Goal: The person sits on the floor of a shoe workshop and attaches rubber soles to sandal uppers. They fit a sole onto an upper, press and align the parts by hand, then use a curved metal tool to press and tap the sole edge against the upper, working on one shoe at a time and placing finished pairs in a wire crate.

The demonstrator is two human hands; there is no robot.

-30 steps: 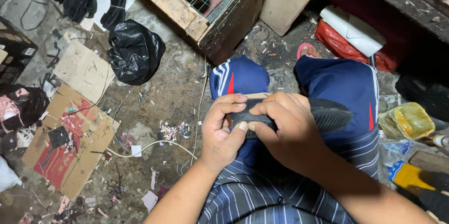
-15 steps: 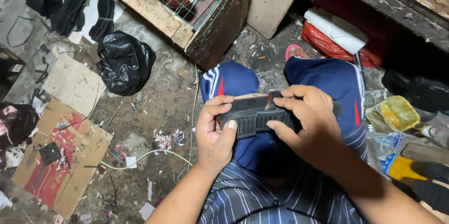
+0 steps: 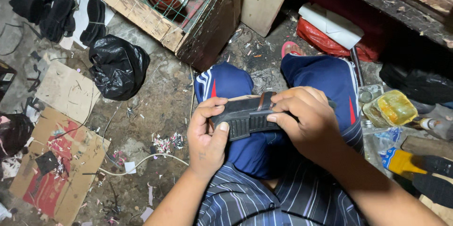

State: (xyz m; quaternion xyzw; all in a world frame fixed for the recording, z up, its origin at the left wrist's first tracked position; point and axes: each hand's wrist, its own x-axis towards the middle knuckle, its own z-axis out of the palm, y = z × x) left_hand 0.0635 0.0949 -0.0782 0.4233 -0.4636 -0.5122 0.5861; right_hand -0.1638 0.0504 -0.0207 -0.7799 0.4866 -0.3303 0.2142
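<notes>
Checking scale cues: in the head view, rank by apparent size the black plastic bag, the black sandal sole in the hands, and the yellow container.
1. black plastic bag
2. black sandal sole, nearer the camera and partly covered, so unsure against the bag
3. yellow container

The person wears a dark blue shirt [image 3: 264, 197] with thin pale stripes, just below the bare left hand [image 3: 207, 136] and right hand [image 3: 304, 119]. Beyond the hands are blue track trousers [image 3: 325, 77] with white side stripes and small red marks, and past them a pink sandal [image 3: 291, 48].
</notes>
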